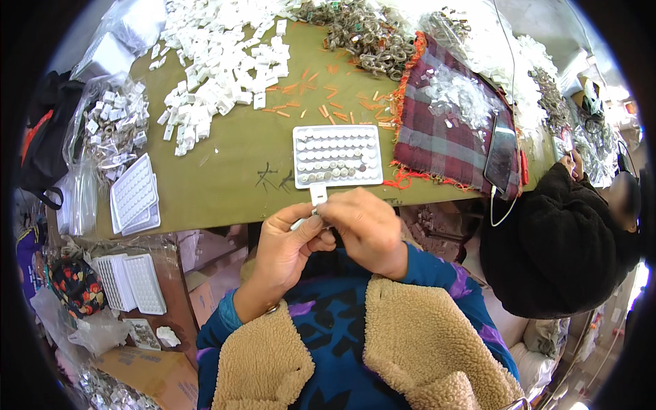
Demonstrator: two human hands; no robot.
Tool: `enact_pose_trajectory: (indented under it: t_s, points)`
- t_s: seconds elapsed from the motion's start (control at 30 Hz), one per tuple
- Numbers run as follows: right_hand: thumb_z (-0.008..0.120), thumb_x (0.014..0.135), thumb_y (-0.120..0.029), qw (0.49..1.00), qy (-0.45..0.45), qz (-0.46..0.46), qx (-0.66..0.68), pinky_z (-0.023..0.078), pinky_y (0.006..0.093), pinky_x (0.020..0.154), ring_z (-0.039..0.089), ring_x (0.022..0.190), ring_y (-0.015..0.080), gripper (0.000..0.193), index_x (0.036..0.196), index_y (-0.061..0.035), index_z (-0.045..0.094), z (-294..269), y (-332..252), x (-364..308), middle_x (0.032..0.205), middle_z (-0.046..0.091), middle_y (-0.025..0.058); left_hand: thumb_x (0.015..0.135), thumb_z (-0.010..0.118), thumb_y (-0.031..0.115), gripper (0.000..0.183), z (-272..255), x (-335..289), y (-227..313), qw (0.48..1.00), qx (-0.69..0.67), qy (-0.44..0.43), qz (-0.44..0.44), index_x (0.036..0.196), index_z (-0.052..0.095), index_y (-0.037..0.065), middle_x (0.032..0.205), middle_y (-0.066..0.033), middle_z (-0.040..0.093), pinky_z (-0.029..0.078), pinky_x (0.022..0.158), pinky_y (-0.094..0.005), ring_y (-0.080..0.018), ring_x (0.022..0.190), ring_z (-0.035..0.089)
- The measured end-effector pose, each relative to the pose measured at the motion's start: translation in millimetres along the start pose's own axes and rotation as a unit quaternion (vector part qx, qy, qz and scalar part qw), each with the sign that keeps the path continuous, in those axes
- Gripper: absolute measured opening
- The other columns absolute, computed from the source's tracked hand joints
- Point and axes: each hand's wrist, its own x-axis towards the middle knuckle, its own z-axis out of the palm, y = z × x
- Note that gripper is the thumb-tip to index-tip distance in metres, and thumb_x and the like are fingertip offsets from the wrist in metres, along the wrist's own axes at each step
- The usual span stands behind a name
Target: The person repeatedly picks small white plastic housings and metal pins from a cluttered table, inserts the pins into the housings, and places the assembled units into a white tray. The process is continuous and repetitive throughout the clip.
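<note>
My left hand (283, 239) and my right hand (370, 229) meet close together just in front of the table's near edge. Between their fingertips stands a small white card (318, 193) with a hole in it. Fingers of both hands are pinched at its lower end, and whatever else they grip there is mostly hidden. Right behind the card lies a white tray (296, 154) with rows of small round pieces, some pale and some dark or metallic.
White card pieces (219, 75) are heaped at the back left of the green table. Metal parts (362, 41) pile up behind scattered orange strips (331, 109). A plaid cloth (427, 123), a phone (501, 154) and a co-worker in dark clothing (547, 246) are on the right; stacked trays (134, 195) lie left.
</note>
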Motion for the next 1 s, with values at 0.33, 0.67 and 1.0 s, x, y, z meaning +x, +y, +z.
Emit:
enact_pose_trajectory:
  t_s: [0.33, 0.67, 1.0]
  points:
    - [0.065, 0.085, 0.006, 0.979, 0.074, 0.148, -0.122, 0.052, 0.0340, 0.067, 0.065, 0.077, 0.0286, 0.020, 0.104, 0.0011, 0.068, -33.5, 53.0, 4.7, 0.088, 0.065, 0.0159, 0.088, 0.068, 0.005, 0.020, 9.1, 12.9, 16.2, 0.994, 0.101, 0.041, -0.023, 0.103, 0.065, -0.007, 0.088, -0.0192, 0.070, 0.058, 0.057, -0.0303, -0.0184, 0.062, 0.066]
    - [0.065, 0.069, 0.003, 0.981, -0.072, 0.064, -0.168, 0.046, 0.0348, 0.067, 0.053, 0.076, 0.0262, 0.034, 0.102, -0.0016, 0.069, -38.3, 71.4, -4.6, 0.090, 0.058, 0.0099, 0.087, 0.067, 0.003, 0.020, 7.4, 26.0, 16.9, 0.994, 0.107, 0.011, -0.034, 0.104, 0.063, -0.009, 0.088, -0.0197, 0.069, 0.058, 0.058, -0.0310, -0.0191, 0.061, 0.066]
    - [0.074, 0.078, 0.003, 0.984, -0.069, 0.161, -0.018, 0.054, 0.0330, 0.070, 0.067, 0.079, 0.0275, 0.018, 0.094, 0.0012, 0.066, -31.6, 16.8, 2.0, 0.089, 0.067, 0.0130, 0.094, 0.066, 0.009, 0.026, 6.2, 19.2, 12.0, 0.998, 0.051, 0.007, -0.034, 0.117, 0.062, -0.002, 0.095, -0.0155, 0.070, 0.060, 0.066, -0.0322, -0.0170, 0.071, 0.067]
